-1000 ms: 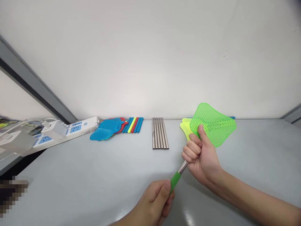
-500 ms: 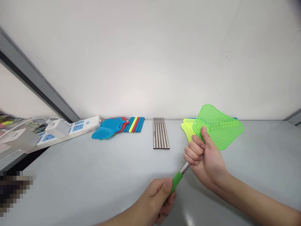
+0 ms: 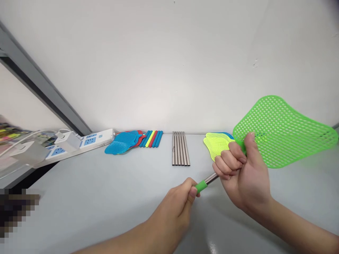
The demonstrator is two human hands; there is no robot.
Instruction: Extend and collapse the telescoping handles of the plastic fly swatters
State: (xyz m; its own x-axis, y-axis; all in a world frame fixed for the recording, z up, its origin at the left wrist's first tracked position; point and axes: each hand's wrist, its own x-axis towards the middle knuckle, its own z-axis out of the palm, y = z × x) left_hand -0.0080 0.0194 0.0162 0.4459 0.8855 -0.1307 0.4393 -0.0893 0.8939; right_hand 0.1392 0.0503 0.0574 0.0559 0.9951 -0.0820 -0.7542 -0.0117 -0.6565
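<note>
A green fly swatter (image 3: 283, 132) is held between both hands, its perforated head up at the right. My right hand (image 3: 242, 169) is closed around the neck where the head meets the metal rod (image 3: 212, 178), thumb pointing up along it. My left hand (image 3: 178, 204) grips the green handle sleeve (image 3: 201, 186) at the rod's lower end; most of the sleeve is hidden in the fingers. Behind my right hand lie a yellow swatter head (image 3: 218, 146) and a blue one (image 3: 225, 134), partly covered.
Several metal rods (image 3: 180, 150) lie side by side mid-table. Left of them are blue, yellow and red handle sleeves (image 3: 151, 138) and stacked blue and red swatter heads (image 3: 123, 142). A white power strip (image 3: 106, 135) with plugged-in adapters stands at the left, along the wall (image 3: 169, 70).
The swatter has swung right, toward me and flatter, so its head looks larger. My right hand has shifted right; my left hand has risen and turned, covering more of the handle sleeve.
</note>
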